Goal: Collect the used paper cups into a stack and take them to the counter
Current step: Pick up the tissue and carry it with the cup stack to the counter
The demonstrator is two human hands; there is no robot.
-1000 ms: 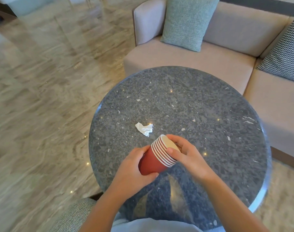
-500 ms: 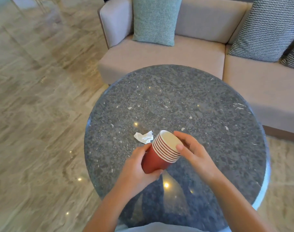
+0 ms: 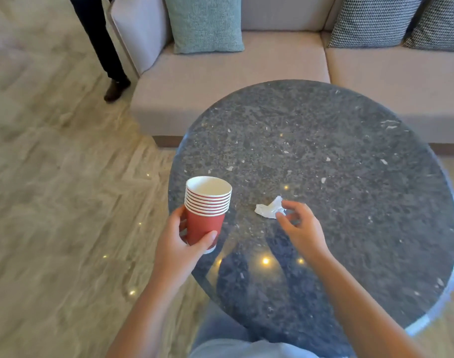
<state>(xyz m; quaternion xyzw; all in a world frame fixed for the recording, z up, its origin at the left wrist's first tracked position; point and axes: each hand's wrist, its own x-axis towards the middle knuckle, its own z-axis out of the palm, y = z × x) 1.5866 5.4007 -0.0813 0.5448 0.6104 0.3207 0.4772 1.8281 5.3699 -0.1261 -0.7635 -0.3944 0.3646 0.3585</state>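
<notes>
A stack of several red paper cups point(image 3: 206, 215) with white rims stands upright in my left hand point(image 3: 180, 248), held over the left edge of the round dark stone table point(image 3: 350, 156). My right hand point(image 3: 302, 227) is off the stack, its thumb and fingertips at a crumpled white paper scrap point(image 3: 268, 211) that lies on the table. The fingers are pinched at the scrap's right edge; whether they grip it I cannot tell.
A beige sofa point(image 3: 246, 65) with a green cushion point(image 3: 205, 21) and two checked cushions point(image 3: 373, 20) runs behind the table. Another person's dark-trousered leg and shoe point(image 3: 112, 86) stand on the pale floor point(image 3: 52, 177) at the sofa's left end.
My right hand left the cup stack and reached right to the paper scrap. My left hand turned the stack upright and carried it left. The view swung left, showing a person's leg.
</notes>
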